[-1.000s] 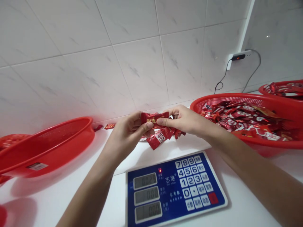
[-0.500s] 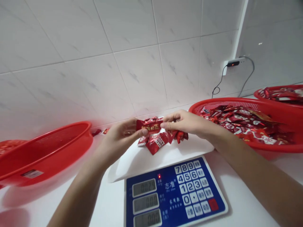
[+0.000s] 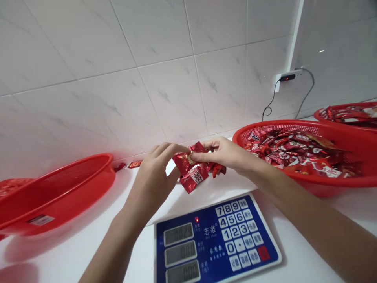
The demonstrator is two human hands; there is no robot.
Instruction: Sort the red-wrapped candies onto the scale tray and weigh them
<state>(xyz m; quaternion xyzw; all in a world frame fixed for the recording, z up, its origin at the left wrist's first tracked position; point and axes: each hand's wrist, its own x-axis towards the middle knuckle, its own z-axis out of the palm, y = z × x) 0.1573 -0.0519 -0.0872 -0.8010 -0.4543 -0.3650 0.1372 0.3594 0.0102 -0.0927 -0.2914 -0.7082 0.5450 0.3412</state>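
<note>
My left hand (image 3: 156,173) and my right hand (image 3: 226,154) both pinch one red wrapped candy (image 3: 186,160) above the white pan (image 3: 206,188) of an electronic scale. The wrapper is tilted, its left end lower. Under it, a few more red candies (image 3: 196,176) lie on the pan. The scale's blue panel (image 3: 218,239) with keypad and three displays faces me, a red light lit on it.
A large red basket (image 3: 309,184) full of red wrapped candies stands at the right, another red basket (image 3: 344,114) behind it. An empty-looking red basket (image 3: 59,192) lies tilted at the left. Two loose candies (image 3: 129,165) rest by the tiled wall. A charger (image 3: 287,76) and cable hang on the wall.
The candy held level between both hands has been tilted, and my left fingers have curled over its left end. The view has shifted slightly.
</note>
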